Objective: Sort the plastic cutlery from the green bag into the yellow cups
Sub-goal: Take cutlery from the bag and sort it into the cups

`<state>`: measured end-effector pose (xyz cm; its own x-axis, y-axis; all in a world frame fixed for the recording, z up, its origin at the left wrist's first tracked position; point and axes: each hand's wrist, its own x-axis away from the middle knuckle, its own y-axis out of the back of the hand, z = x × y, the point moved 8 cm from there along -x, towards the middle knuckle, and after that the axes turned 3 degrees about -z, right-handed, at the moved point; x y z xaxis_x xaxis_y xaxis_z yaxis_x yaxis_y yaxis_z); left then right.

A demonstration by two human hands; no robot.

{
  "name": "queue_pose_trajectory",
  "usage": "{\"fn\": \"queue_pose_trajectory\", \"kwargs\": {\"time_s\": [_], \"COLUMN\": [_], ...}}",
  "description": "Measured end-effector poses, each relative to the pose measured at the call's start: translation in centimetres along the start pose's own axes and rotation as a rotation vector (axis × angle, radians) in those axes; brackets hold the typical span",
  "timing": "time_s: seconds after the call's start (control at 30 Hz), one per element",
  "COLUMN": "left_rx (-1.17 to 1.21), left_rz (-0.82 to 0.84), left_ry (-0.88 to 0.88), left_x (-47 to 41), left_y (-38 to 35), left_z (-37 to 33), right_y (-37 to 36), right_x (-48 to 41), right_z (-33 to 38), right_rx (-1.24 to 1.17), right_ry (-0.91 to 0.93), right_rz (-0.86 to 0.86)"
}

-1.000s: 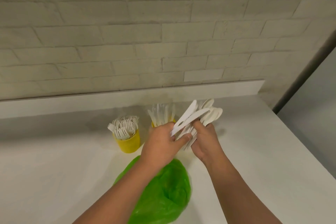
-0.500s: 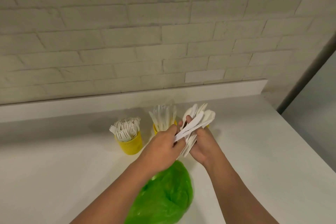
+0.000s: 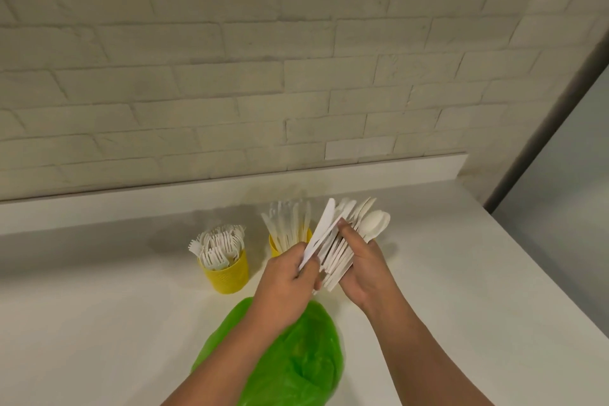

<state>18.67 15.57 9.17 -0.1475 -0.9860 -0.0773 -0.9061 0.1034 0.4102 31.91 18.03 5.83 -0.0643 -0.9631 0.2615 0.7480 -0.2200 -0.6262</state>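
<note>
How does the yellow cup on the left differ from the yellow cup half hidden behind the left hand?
The left yellow cup holds white plastic forks, tines up; the half-hidden yellow cup holds long flat pieces, apparently knives. The left yellow cup shows in full; the half-hidden one shows only a strip beside the left hand. Both stand upright on the white counter.

Two bare hands show, the left hand (image 3: 290, 280) and the right hand (image 3: 365, 270), each on a bare forearm. The left forearm (image 3: 230, 349) and the right forearm (image 3: 425, 346) are uncovered from the wrist down to the lower edge of the view. The right thumb's nail looks short.
</note>
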Motion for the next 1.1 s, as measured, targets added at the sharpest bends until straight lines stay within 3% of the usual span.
{"fn": "queue_pose_trajectory", "kwargs": {"time_s": [0.27,0.47,0.63,0.87,1.1], "left_rx": [0.03,0.068,0.38,0.754,0.985], "left_rz": [-0.095,-0.016,0.121,0.157,0.297], "left_ry": [0.075,0.027,0.171,0.372,0.542], "left_x": [0.0,0.7,0.8,0.6,0.9], "left_y": [1.4,2.0,1.2,-0.7,-2.4], "left_z": [1.5,1.8,2.9,4.2,4.4], "right_y": [0.5,1.4,1.3,1.6,1.2], "right_x": [-0.8,-1.4,-1.2,-0.3,1.6], "right_z": [0.4,1.7,2.4,-0.6,-0.5], "right_rx": [-0.113,-0.177,-0.082,-0.139,-0.045], "right_ry": [0.041,0.074,0.039,-0.103,-0.093], "right_rz": [-0.088,-0.126,-0.09,-0.021,0.032]}}
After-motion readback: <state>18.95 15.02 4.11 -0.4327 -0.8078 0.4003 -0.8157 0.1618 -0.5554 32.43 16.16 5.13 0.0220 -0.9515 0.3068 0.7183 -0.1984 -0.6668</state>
